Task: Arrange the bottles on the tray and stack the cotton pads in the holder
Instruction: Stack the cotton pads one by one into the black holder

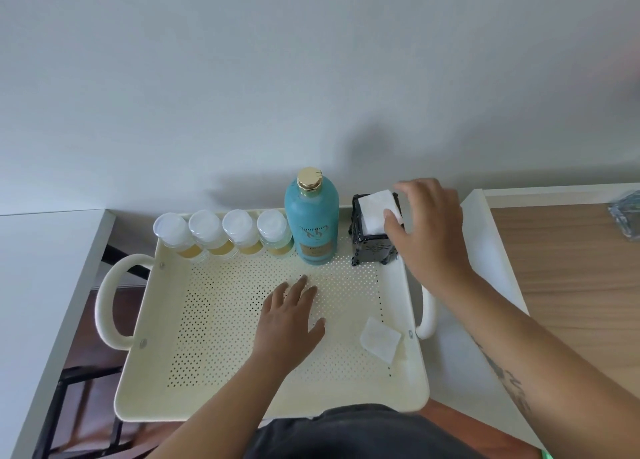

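Plain pale wall behind; white tabletops left and right, with a cream perforated tray [398,394] bridging the gap between them. Along the tray's far edge, four small clear bottles [221,231] with white caps in a row from the far left corner, then a tall teal bottle [311,224] with a gold cap. In the far right corner, a black holder [372,249], upright. Right hand [429,230] over the holder, fingertips pinching a white cotton pad [374,212] at its mouth. Left hand [289,314] flat on the tray's middle, fingers spread, holding nothing. One loose pad [380,339] near the tray's right edge, toward the near corner.
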